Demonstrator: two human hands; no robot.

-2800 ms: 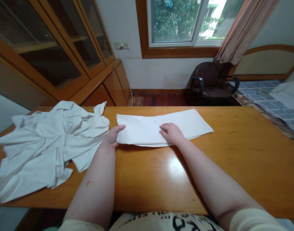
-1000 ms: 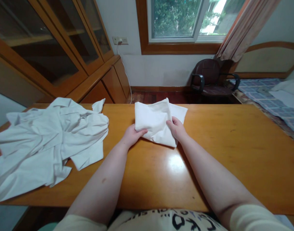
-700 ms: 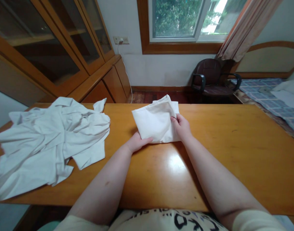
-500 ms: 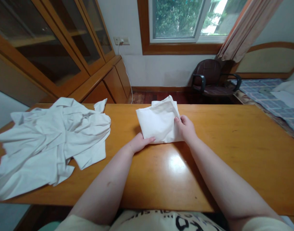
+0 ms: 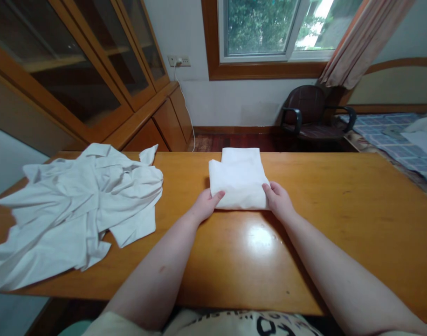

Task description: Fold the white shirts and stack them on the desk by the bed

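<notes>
A folded white cloth (image 5: 239, 182) is held between my two hands over the middle of the table, near its far edge. My left hand (image 5: 207, 204) grips its near left corner, thumb on top and fingers underneath. On the opposite side, my right hand (image 5: 279, 199) pinches the near right edge with the thumb above. Behind the held part, a flat white folded piece (image 5: 240, 153) shows at the table's far edge; whether it is a separate cloth I cannot tell. To the left lies a crumpled heap of white cloth (image 5: 94, 200).
The wooden table (image 5: 356, 224) stretches left and right in front of me. Beyond it stand a glass-door cabinet (image 5: 143, 112) with a white cord (image 5: 187, 109) beside it, a dark armchair (image 5: 307, 112) under the window, and a bed (image 5: 391, 135) at the right.
The held cloth's raised, slanted upper edge has come down and now lies flatter and straighter. Both hands have shifted slightly right in view, still gripping it.
</notes>
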